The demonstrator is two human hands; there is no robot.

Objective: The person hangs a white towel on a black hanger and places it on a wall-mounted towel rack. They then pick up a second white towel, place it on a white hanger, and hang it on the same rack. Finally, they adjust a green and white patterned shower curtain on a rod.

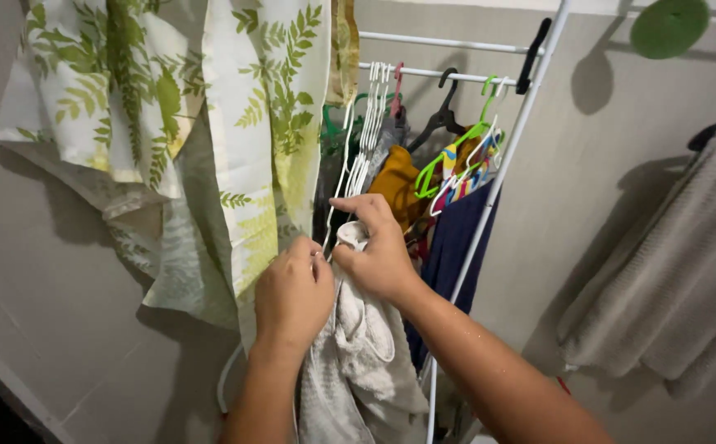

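My left hand (292,294) pinches the pale grey-white terry cloth (358,362) near its top edge, bunching it so it hangs straight below. My right hand (377,251) closes over the upper fold beside a thin white wire hanger (350,177), which hangs from the white metal rack rail (436,76), keeping the cloth close against it.

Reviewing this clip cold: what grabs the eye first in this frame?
Two bare hands meet at centre: the left hand and right hand grip a pale grey-white cloth that hangs down between them. Above left, a large leaf-print fabric in green and cream drapes against the wall. Behind the hands, a white clothes rack carries crowded hangers and garments, with a grey towel hanging far right.
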